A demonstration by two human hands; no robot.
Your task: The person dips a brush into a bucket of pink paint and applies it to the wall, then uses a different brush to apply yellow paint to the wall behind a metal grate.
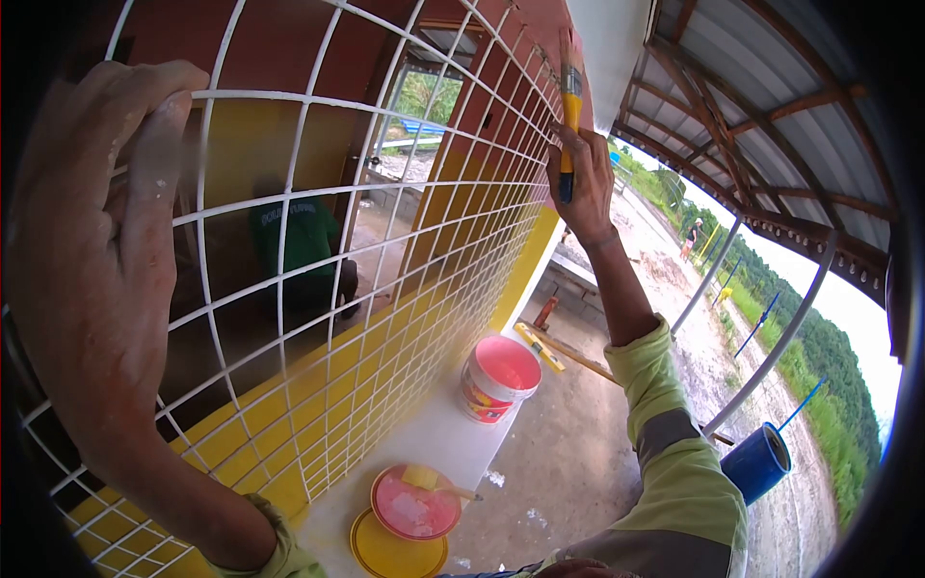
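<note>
My left hand (106, 222) is closed around a bar of the white metal grille (279, 279) on the left, its fingertips curling over the wire. Raised at the upper middle, my right hand (585, 178) grips a paintbrush (571, 101) with a yellow and black handle. Its bristles point up and appear to touch the reddish-pink wall edge (544, 24) beside the grille. Below stands a white paint bucket (501, 378) with pink paint inside. Nearer to me, a second brush (424, 478) lies on a pink-smeared lid (409, 515), which overlaps a yellow lid (381, 547).
Behind the grille, a person in a green shirt (294, 231) crouches near a doorway. A yellow level (540, 347) and a wooden strip (578, 354) lie past the bucket. On the right are a blue container (756, 464) and grey posts (780, 332) under a metal roof (771, 87).
</note>
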